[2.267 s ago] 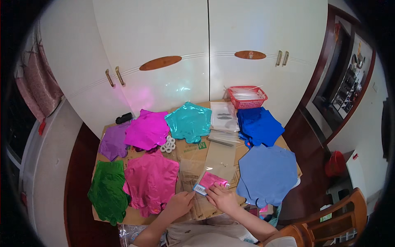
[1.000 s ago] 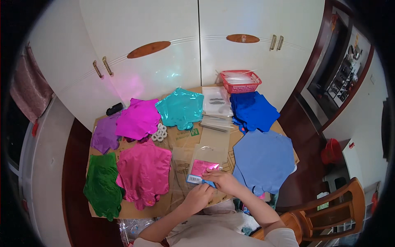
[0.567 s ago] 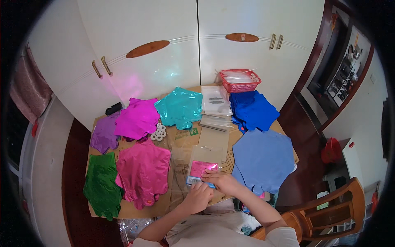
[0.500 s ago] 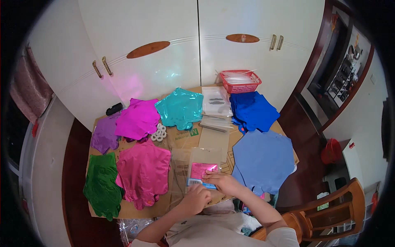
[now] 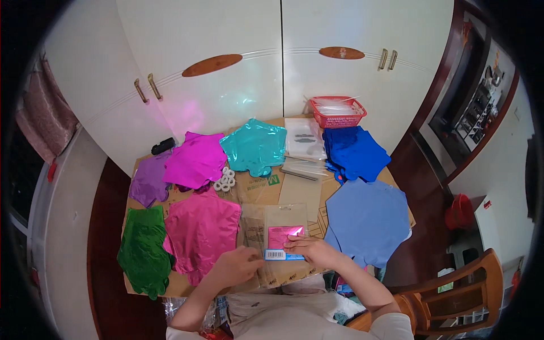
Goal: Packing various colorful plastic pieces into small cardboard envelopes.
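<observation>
1. At the near middle of the bench point(image 5: 258, 195), which is topped with cardboard, lies a small pink packet point(image 5: 277, 236), flat, with a blue and white label along its near edge.
2. Around the packet spreads a clear bag point(image 5: 288, 215), reaching past its far edge; its outline is faint in places.
3. The right hand point(image 5: 311, 251) lies with its fingers stretched out over the packet's right side, resting on it rather than gripping.
4. The left hand point(image 5: 239, 266) is just left of the packet, fingers loosely bent and tips toward it; whether they pinch the clear plastic, I cannot tell.
5. Left of that hand is a crumpled pink foil point(image 5: 203, 232), with a green foil point(image 5: 141, 249) beside it at the near left.
6. Farther back on the left, a purple foil point(image 5: 150, 180) touches a magenta foil point(image 5: 195, 161); a black object point(image 5: 163, 146) is just behind them.
7. White rings point(image 5: 225, 181) cluster between the magenta and pink foils.
8. At the far middle is a teal foil point(image 5: 255, 147); to its right are printed bags point(image 5: 305, 141), with thin strips point(image 5: 303, 168) nearer.
9. On the right, a dark blue foil point(image 5: 357, 156) lies beyond a pale blue foil point(image 5: 368, 221).
10. At the far right edge stands a red basket point(image 5: 340, 121) of white sticks point(image 5: 337, 106), before a white cabinet point(image 5: 198, 28).
</observation>
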The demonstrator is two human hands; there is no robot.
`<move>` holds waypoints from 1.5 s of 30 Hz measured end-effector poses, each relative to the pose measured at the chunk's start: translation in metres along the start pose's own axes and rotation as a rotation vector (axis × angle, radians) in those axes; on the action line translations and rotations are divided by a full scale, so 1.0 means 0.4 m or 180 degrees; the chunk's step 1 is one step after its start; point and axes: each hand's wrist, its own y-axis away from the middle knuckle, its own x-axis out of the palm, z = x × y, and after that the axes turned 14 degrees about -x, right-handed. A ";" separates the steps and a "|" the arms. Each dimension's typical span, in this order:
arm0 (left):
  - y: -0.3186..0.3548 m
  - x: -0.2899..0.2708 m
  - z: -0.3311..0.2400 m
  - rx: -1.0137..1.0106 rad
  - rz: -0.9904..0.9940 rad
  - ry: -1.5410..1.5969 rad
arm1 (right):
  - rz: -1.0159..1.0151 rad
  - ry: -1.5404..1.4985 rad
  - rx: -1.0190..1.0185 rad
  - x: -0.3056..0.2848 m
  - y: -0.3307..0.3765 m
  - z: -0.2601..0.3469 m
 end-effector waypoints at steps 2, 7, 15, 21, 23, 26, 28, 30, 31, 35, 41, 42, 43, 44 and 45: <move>0.005 0.023 0.004 0.0285 0.0218 -0.0366 | 0.0008 -0.0016 0.0005 0.000 -0.005 0.001; -0.002 0.046 0.014 0.0632 -0.0031 -0.0568 | 0.0010 -0.0076 0.0017 -0.001 -0.005 0.000; -0.008 0.102 0.018 0.0403 -0.0542 -0.0017 | -0.0146 0.0812 0.0090 -0.020 -0.007 0.037; -0.011 0.124 0.008 -0.0571 -0.0516 0.0899 | -0.0659 0.0255 0.0154 -0.029 0.013 0.056; -0.016 0.136 0.008 -0.0932 -0.0403 0.1104 | -0.0713 0.0299 0.0200 -0.031 0.014 0.063; -0.032 0.127 -0.008 -0.1848 0.0138 0.1527 | -0.0630 0.0452 0.0468 0.010 0.022 0.051; -0.051 0.129 -0.012 -0.2208 0.0480 0.1170 | -0.0555 0.0545 0.0620 0.024 0.017 0.048; -0.061 0.130 -0.016 -0.2508 0.0615 0.0951 | -0.0847 0.0766 0.0821 0.018 -0.001 0.065; -0.066 0.128 -0.017 -0.2618 0.0571 0.0918 | -0.0995 0.0889 0.0922 0.010 -0.009 0.073; -0.065 0.141 -0.031 -0.2241 -0.0047 0.0557 | -0.1293 0.0802 0.1383 0.034 0.003 0.079; -0.034 0.150 -0.032 -0.2830 0.0283 0.1964 | -0.2083 -0.0161 0.1929 0.063 0.010 0.098; -0.024 0.155 -0.039 -0.2767 0.0154 0.2410 | -0.2193 -0.0693 0.2135 0.056 0.008 0.114; -0.016 0.160 -0.051 -0.2685 0.0030 0.2858 | -0.2301 -0.1223 0.2339 0.052 0.008 0.126; -0.013 0.160 -0.061 -0.2592 -0.0095 0.3304 | -0.2241 -0.1551 0.2275 0.062 0.023 0.121; -0.010 0.154 -0.069 -0.2590 -0.0071 0.3579 | -0.2179 -0.1877 0.2205 0.079 0.048 0.109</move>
